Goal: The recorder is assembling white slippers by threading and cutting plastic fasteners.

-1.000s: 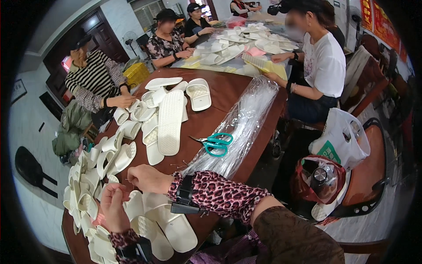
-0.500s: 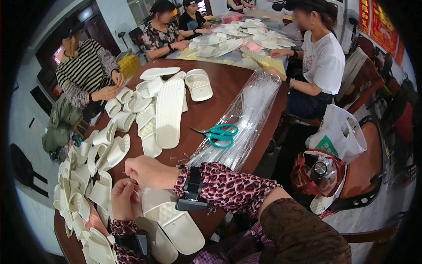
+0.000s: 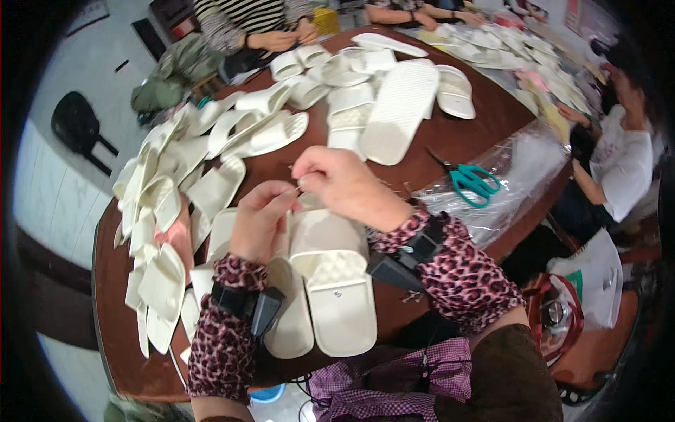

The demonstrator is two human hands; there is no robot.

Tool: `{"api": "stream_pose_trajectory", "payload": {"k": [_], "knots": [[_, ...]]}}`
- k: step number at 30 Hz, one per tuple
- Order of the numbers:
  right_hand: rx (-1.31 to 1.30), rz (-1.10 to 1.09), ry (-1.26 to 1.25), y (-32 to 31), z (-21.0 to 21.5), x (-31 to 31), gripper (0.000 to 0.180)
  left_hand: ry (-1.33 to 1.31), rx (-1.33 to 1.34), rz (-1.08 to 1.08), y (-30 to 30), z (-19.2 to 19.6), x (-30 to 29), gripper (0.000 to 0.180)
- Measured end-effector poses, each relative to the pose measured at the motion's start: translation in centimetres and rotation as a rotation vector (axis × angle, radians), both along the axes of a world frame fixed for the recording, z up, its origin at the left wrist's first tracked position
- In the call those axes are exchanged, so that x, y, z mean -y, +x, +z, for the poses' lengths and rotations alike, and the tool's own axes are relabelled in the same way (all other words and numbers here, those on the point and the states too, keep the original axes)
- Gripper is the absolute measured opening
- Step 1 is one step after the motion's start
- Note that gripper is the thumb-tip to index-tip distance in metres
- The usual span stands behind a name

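Observation:
My left hand and my right hand meet above a pair of cream slippers, fingers closed in a pinch. Whatever lies between the fingertips is too thin and small to make out. Below them the right slipper points its heel toward me, showing a bumpy footbed and a wide strap. The left slipper lies beside it, partly covered by my left hand and wrist. Black straps with dark boxes circle both my wrists over leopard-print sleeves.
Heaped cream slippers line the table's left side; more lie beyond my hands. Teal-handled scissors rest on a clear bag of thin strands. Co-workers sit around the far side. A white bag is on a chair at right.
My view has turned, so the table appears further right and lower. Both hands stay close together in a pinch, now over the front of the slipper pair.

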State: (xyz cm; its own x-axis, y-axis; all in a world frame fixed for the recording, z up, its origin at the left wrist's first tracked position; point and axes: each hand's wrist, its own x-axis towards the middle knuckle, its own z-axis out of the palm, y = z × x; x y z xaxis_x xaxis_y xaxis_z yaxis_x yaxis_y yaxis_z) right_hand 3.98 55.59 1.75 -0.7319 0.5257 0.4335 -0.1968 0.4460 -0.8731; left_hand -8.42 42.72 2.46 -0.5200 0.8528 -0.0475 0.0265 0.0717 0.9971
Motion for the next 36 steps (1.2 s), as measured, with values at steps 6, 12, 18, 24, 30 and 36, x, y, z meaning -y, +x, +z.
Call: {"api": "stream_pose_trajectory", "payload": {"k": [6,12,18,24,30,36], "knots": [[-0.054,0.127,-0.157,-1.3,-0.4,0.7,0.011,0.075,0.007,-0.078,-0.5,0.2,1.1,0.009],[0.027,0.072,-0.108,-0.6,0.3,0.6,0.011,0.072,0.068,0.000,-0.1,0.5,1.1,0.009],[0.058,0.058,0.013,-0.7,-0.4,0.4,0.011,0.101,0.114,0.009,-0.5,0.2,1.1,0.011],[0.021,0.093,0.117,-0.6,-0.3,0.6,0.012,0.116,0.165,-0.036,-1.0,0.3,1.2,0.012],[-0.008,0.106,0.208,-0.2,0.3,0.7,0.011,0.077,0.210,-0.063,-0.8,0.8,1.2,0.012],[-0.008,0.100,0.186,-0.1,0.5,1.0,0.010,0.041,0.182,-0.099,-1.0,0.8,1.1,0.011]]}}
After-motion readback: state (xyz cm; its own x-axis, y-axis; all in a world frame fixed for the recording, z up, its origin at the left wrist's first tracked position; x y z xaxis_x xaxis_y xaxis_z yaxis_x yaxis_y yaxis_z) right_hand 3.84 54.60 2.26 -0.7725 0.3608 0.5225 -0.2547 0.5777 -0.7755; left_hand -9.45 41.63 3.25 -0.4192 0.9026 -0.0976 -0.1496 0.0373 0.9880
